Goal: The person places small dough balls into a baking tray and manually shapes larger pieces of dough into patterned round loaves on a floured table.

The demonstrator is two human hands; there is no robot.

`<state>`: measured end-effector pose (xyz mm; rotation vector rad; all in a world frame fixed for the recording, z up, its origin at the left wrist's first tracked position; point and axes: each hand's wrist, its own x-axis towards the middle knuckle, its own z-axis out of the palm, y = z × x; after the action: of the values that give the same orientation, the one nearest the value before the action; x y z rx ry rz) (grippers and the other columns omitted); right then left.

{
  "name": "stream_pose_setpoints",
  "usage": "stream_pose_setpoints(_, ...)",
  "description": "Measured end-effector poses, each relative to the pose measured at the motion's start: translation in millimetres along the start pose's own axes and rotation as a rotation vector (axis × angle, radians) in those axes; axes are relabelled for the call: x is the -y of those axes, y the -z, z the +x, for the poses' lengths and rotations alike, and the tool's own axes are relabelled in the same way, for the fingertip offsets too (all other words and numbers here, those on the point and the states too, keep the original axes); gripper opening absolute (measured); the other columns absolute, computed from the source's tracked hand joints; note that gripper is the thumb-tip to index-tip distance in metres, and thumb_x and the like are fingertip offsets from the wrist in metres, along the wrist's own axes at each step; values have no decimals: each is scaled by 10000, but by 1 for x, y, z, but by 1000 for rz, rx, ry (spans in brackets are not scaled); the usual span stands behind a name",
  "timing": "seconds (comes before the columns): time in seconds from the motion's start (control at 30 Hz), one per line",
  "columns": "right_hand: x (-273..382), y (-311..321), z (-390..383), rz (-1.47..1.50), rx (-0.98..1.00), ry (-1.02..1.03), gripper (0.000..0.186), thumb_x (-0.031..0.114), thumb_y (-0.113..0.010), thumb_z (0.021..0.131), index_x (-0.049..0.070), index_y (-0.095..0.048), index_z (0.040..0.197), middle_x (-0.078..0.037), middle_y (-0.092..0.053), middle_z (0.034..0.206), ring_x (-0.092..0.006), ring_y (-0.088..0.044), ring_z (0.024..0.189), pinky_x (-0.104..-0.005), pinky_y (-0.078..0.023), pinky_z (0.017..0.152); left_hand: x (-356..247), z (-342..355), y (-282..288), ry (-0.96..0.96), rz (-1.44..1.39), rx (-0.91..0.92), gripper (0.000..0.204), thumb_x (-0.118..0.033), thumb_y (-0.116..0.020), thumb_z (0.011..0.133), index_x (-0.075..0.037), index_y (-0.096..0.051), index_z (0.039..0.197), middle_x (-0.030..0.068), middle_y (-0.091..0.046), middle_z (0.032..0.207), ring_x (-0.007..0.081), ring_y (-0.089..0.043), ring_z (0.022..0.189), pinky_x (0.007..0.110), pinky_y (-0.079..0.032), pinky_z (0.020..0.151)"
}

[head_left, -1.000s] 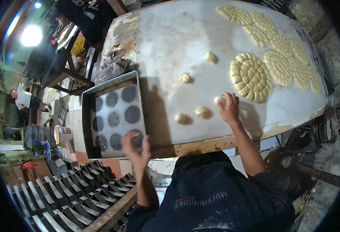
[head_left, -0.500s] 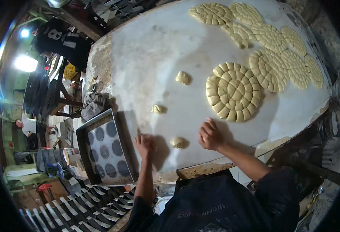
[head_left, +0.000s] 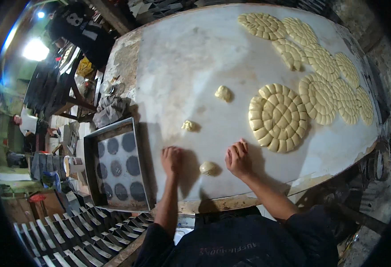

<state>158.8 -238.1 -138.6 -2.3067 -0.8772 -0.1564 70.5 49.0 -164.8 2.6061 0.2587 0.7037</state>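
Note:
My left hand [head_left: 172, 161] rests on the pale worktable [head_left: 177, 62] beside a metal tray, its fingers curled under. My right hand [head_left: 238, 159] is closed on the tabletop, left of and nearer than a big dough round. Whatever lies beneath either palm is hidden. Between the hands, a little nearer to me, sits a smooth dough ball [head_left: 208, 168]. Farther off lie a small rough dough scrap [head_left: 189, 126] and a larger dough lump [head_left: 223, 93]. The big dough round [head_left: 278, 118] is cut into rings of wedge-like pieces.
Several more cut dough rounds [head_left: 318, 99] cover the table's far right. A deep metal tray [head_left: 142, 164] with dark circles on its bottom stands at the left edge. Behind it lies a crumpled grey cloth [head_left: 111, 110]. Slatted metal pieces [head_left: 80, 231] fill the lower left. Another person [head_left: 82, 33] is at upper left.
The view has shifted, so the table's contents sit farther right and lower. Against the table, my right hand has moved slightly left and my left hand slightly away from me. Both stay curled.

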Motion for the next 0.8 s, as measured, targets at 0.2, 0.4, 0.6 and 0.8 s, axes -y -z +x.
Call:
stream_pose_setpoints(0.2, 29, 5, -78, 70, 154, 150, 85, 15, -606, 852, 25, -624, 934, -165, -596, 1005, -396, -572, 1086, -590, -412, 1060, -57, -74, 33, 17, -255, 261, 464, -56, -656, 817, -44, -599, 1277, 173, -618, 1257, 388, -541, 1231, 466, -425, 1060)
stream_pose_setpoints(0.4, 20, 62, -39, -37, 463, -453, 143, 94, -604, 913, -27, -665, 959, -186, -674, 977, -385, -659, 870, -448, -537, 811, -52, -108, 181, 333, -375, 283, 505, -45, -737, 850, -30, -570, 1326, 209, -637, 1219, 413, -622, 1106, 449, -513, 953)
stream_pose_setpoints(0.6, 234, -16, 3, 457, 439, 106, 311, 117, -658, 911, -19, -621, 1189, -194, -656, 1118, -308, -661, 1042, -402, -568, 831, 96, -130, 264, 497, -70, 313, 426, -63, -763, 740, -18, -672, 1153, 242, -657, 1116, 457, -627, 1042, 472, -517, 916)
stream_pose_setpoints(0.8, 315, -135, 12, 195, 497, 621, 293, 189, -740, 852, 29, -665, 1086, -156, -656, 1121, -368, -581, 1231, -613, -298, 1198, 143, -123, 259, 263, -127, 604, 525, -112, -833, 669, -15, -684, 1163, 223, -687, 1117, 414, -622, 1158, 453, -494, 1028)
